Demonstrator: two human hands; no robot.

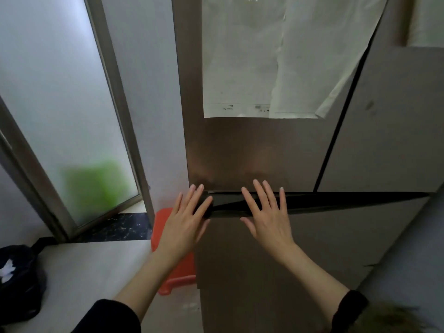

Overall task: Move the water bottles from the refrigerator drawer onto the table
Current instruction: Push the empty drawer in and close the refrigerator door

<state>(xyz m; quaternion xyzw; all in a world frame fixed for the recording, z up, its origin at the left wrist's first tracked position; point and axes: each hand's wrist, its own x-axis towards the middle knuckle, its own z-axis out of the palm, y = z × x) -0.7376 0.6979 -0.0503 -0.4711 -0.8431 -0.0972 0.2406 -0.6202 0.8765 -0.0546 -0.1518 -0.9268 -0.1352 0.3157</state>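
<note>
- Here, nearest me, I see two black sleeves (113,316) and bare forearms reaching forward.
- My left hand (185,222) is flat, fingers straight and spread, at the left end of the drawer (312,236) top; it holds nothing.
- My right hand (266,217) is likewise flat and spread, fingers lying over the dark gap (336,200) above the drawer front; nothing in its hold.
- The drawer stands slightly out from the refrigerator; I cannot see any water bottles inside.
- Left of the drawer, a red stool (165,236) on the floor, and a black bag (19,280) further left.
- Beyond, the refrigerator door (252,150) carries paper sheets (252,56).
- Far left, a frosted glass door (60,104) with a green blur (96,186) behind it.
</note>
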